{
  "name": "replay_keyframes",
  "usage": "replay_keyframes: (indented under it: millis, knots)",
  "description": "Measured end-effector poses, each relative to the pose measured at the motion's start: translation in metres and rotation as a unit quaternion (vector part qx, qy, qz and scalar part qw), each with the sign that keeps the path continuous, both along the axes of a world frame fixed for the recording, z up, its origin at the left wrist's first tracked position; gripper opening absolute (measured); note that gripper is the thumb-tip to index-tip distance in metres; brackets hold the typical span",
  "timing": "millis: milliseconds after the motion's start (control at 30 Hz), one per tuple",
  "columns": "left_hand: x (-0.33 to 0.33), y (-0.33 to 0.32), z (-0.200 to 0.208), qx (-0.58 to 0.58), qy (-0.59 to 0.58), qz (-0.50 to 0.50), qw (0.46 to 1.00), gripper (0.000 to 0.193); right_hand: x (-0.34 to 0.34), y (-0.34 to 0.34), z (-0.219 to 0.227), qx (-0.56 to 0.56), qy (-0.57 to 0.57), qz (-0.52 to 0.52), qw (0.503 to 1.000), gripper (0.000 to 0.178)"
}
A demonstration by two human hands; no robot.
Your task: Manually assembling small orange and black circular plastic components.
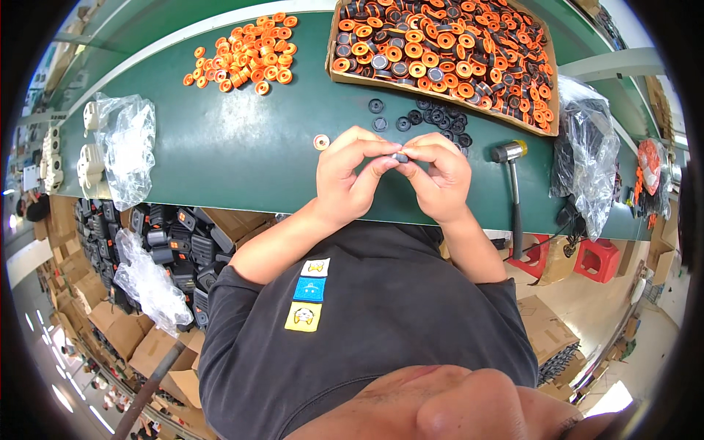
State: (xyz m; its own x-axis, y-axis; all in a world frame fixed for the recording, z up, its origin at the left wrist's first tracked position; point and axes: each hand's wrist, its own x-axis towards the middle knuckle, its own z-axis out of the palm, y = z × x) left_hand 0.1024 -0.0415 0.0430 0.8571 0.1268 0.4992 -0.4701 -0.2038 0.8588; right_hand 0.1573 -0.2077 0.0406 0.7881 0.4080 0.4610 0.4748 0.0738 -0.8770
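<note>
My left hand (347, 176) and my right hand (441, 177) meet over the near part of the green table, thumbs and fingertips pinched together. Between them they grip a small dark round part (400, 158), mostly covered by the fingers. Just left of my left hand lies a single orange-and-white round piece (321, 142). Beyond my right hand, loose black wheel-like discs (438, 116) are scattered on the table, some partly hidden behind the fingers. Two more black discs (377, 106) lie a little apart from that group.
A cardboard tray (440, 94) heaped with orange-and-black wheels fills the back right. Orange rings (253, 55) are piled at the back left. A hammer (515, 183) lies on the right, its handle past the table edge. Plastic bags (130, 150) and white fittings (90, 165) sit far left.
</note>
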Motion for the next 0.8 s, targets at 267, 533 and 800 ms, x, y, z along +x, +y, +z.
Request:
replay_keyframes:
  millis: [267,533,800]
  knots:
    - [0.001,0.008,0.014,-0.021,0.098,-0.047,0.994,0.031,-0.002,-0.002,0.005,0.143,0.364,0.109,0.914,0.035]
    - [-0.002,0.011,0.009,0.035,0.046,-0.016,0.998,0.026,-0.007,0.001,0.006,0.074,0.19,0.051,0.978,0.024]
    - [-0.003,0.01,0.017,0.144,-0.07,0.041,0.986,0.029,-0.003,0.002,0.02,-0.06,-0.073,-0.009,0.995,0.02]
